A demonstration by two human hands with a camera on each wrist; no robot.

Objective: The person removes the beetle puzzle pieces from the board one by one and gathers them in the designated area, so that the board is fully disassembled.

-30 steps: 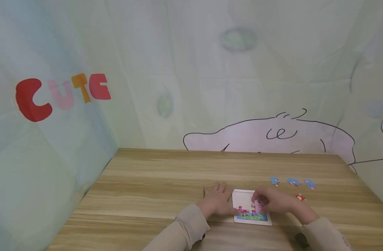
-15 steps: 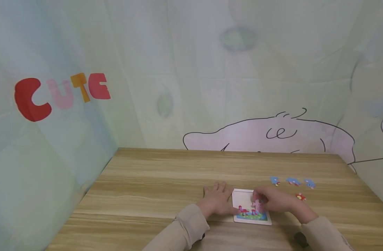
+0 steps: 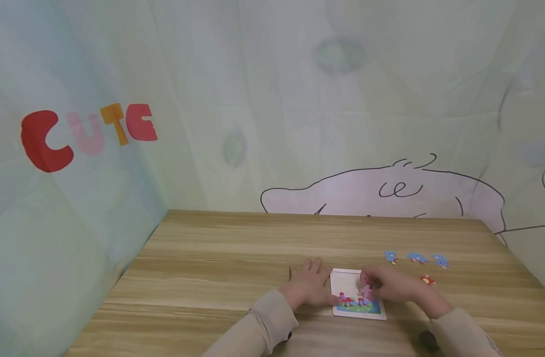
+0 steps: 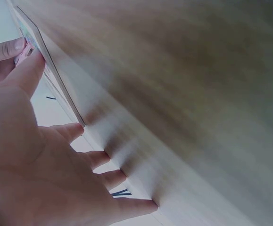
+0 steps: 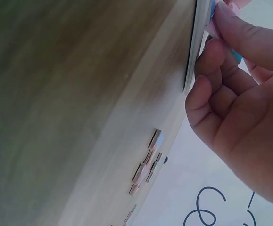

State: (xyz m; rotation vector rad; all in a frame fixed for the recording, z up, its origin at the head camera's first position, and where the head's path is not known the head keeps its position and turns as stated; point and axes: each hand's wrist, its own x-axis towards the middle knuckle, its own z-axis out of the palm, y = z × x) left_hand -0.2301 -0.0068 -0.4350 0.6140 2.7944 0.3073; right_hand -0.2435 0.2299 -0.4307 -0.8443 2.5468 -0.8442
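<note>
A small white-bordered jigsaw board [image 3: 346, 277] lies flat on the table, its lower strip filled with a colourful picture. My left hand [image 3: 310, 285] is spread on the table at the board's left side, thumb on its edge. In the left wrist view the fingertips of the left hand [image 4: 56, 165] rest on the wood and the frame's side. My right hand [image 3: 393, 284] pinches a pink puzzle piece [image 3: 367, 291] between thumb and fingers, low over the board's right half. In the right wrist view the other fingers of that hand [image 5: 249, 89] are curled beside the board's edge.
Several loose puzzle pieces lie beyond the right hand: blue ones, such as the middle blue piece [image 3: 417, 258], and a red-and-yellow piece [image 3: 428, 280]. The wood-grain table [image 3: 218, 263] ends at a printed cloth backdrop [image 3: 276, 124]. A dark object [image 3: 428, 340] shows by the right sleeve.
The pink piece has turned and shifted slightly in the right hand's fingers over the board. The left hand and the board have stayed in place.
</note>
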